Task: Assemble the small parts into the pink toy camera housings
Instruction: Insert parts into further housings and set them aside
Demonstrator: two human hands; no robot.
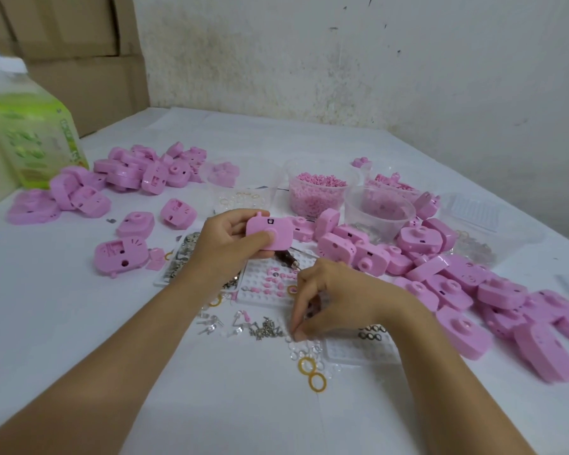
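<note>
Here, the left hand (230, 246) is raised above the white-covered surface (227, 405). Its fingers and thumb are curled round an assembled pink plastic toy camera (271, 231), and the thumb presses on the round lens. The right hand (332, 297) is lower and nearer, fingers bent downward, with thumb and forefinger tips brought together on a scatter of small clear plastic rings (304, 351); whether one is pinched between them cannot be told. Just left of those fingertips lies a cluster of small metal screws (266, 330), and nearer the viewer lie two yellow rings (312, 373). A white perforated tray (257, 297) holding tiny pink pieces sits between the hands. Loose pink camera housings (473, 290) are heaped to the right.
</note>
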